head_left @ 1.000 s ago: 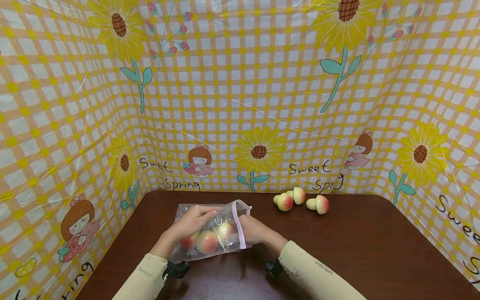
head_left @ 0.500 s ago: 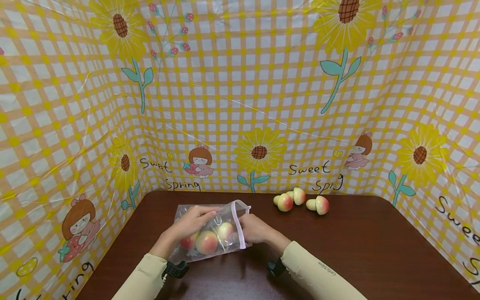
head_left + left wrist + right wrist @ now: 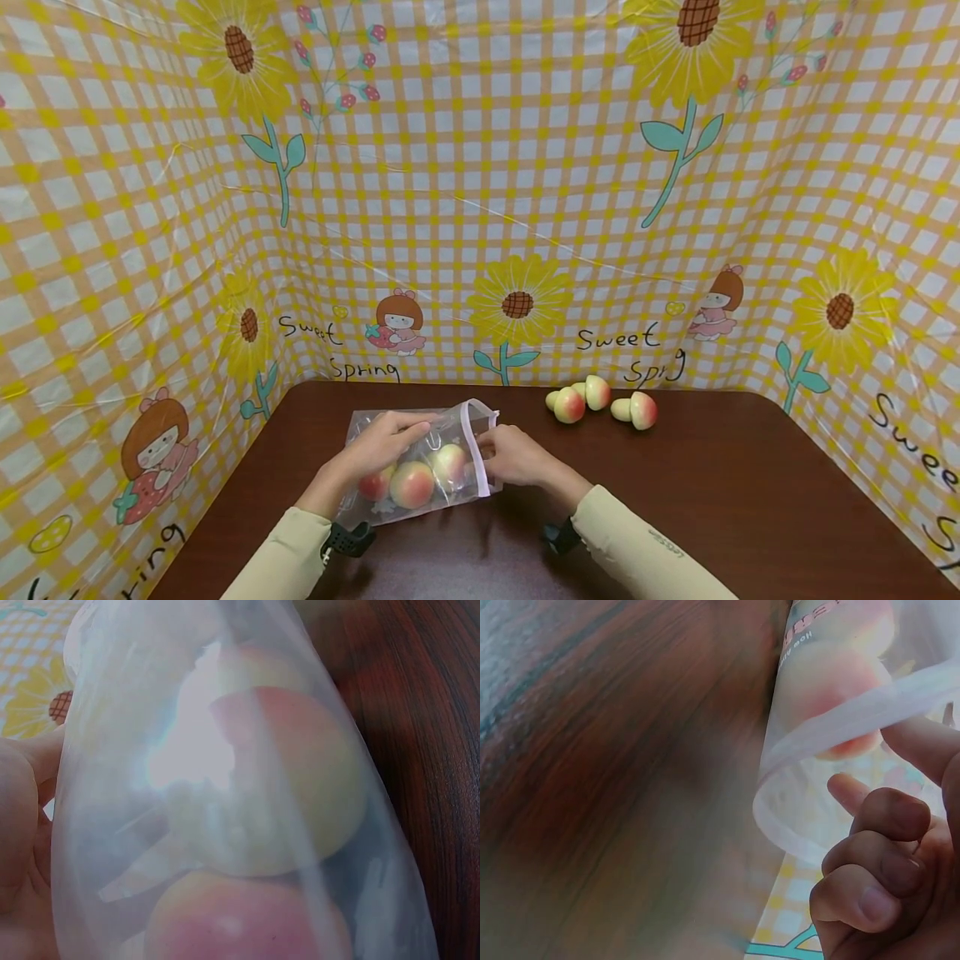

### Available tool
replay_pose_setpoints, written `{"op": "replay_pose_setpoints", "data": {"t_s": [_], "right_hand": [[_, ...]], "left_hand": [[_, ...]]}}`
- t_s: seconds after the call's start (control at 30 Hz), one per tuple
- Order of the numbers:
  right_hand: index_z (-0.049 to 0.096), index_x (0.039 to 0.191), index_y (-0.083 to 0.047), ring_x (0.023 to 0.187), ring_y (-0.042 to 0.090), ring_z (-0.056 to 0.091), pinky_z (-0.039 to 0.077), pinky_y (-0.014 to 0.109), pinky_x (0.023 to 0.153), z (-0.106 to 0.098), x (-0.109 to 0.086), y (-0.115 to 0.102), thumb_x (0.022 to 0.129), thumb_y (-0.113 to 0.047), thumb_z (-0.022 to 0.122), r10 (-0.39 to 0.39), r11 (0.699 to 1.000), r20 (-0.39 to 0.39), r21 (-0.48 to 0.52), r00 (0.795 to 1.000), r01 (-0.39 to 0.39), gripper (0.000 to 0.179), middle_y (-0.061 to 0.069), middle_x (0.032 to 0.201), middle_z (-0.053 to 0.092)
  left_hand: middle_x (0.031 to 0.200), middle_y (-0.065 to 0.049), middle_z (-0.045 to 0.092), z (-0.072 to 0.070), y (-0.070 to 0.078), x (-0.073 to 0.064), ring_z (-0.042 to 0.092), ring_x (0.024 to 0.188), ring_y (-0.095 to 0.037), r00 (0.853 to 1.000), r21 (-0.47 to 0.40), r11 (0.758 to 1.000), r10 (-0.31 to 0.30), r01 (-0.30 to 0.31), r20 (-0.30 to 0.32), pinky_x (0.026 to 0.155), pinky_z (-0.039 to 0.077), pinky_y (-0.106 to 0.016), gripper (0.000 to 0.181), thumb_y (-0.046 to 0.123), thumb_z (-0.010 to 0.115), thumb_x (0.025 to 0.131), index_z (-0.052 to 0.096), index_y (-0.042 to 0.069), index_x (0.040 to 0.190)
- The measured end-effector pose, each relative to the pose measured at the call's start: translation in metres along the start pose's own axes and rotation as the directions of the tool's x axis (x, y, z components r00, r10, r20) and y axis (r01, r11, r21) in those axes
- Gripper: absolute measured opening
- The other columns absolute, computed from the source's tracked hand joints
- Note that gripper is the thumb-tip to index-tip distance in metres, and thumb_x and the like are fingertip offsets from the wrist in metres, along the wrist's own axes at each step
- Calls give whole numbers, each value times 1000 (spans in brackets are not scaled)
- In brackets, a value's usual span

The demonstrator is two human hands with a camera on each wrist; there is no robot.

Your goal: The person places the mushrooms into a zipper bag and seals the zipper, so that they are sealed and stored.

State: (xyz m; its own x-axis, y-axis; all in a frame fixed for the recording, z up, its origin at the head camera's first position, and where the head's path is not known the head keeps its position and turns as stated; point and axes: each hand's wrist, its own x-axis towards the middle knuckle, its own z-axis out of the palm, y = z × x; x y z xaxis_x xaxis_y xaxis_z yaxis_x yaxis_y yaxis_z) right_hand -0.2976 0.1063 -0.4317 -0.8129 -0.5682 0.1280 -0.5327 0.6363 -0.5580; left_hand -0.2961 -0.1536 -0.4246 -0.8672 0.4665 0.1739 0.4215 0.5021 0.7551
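A clear zip bag (image 3: 450,487) with a pale pink slider edge lies at the table's left middle, its mouth gaping to the right. Several toy mushrooms with red-and-yellow caps are inside; one mushroom (image 3: 412,485) shows plainly through the film, and a round cap (image 3: 277,780) fills much of the left wrist view. My left hand (image 3: 384,440) holds the bag from above, its fingertips partly hidden. At the mouth is my right hand (image 3: 517,455), with nothing visible in it. In the right wrist view, three fingers curl loosely, the index finger (image 3: 847,793) points toward the opening, and the thumb is apart.
Farther back on the brown table (image 3: 712,492) lie more toy mushrooms: a front-left mushroom (image 3: 569,405), another behind it (image 3: 597,392), and a third mushroom (image 3: 643,411) to the right. A checked sunflower cloth (image 3: 450,233) walls the back and both sides.
My right hand has drawn back slightly to the right, so more of it shows outside the bag's mouth. The left hand and the loose mushrooms stay nearly where they were.
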Motion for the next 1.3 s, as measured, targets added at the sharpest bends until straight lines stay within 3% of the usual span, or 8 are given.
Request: {"op": "replay_pose_setpoints", "data": {"t_s": [0.27,0.5,0.87,1.3], "right_hand": [[78,103,-8,55,4,43,36,20,51,-8,-7,4,85,-20,77,17,1000,-27,13,999,-17,21,-4,60,52],[77,107,-7,54,4,43,35,21,51,-17,-13,13,87,-27,78,49,998,-32,46,998,-48,29,-6,60,50],[76,104,-2,54,6,41,33,21,49,-34,-22,24,89,-21,76,74,994,-75,82,994,-68,25,-4,59,46],[74,111,-1,56,10,43,37,23,52,-54,-31,48,88,-25,77,169,985,-148,73,975,-159,33,-3,62,46]], "left_hand": [[139,-5,63,-1,1,-3,53,135,-28,1000,14,1000,-11,11,-10,113,41,-52,35,32,53,106,67,19,135],[140,-5,62,0,1,-3,52,136,-29,1000,7,1000,-15,15,-3,114,40,-53,35,31,53,106,66,18,135],[140,-3,62,1,0,-3,52,136,-27,1000,19,1000,11,-11,2,114,40,-51,35,31,52,106,66,19,136],[141,-2,62,2,0,-2,52,136,-25,1000,14,1000,21,-21,7,114,41,-50,36,31,51,106,65,18,136]]}}
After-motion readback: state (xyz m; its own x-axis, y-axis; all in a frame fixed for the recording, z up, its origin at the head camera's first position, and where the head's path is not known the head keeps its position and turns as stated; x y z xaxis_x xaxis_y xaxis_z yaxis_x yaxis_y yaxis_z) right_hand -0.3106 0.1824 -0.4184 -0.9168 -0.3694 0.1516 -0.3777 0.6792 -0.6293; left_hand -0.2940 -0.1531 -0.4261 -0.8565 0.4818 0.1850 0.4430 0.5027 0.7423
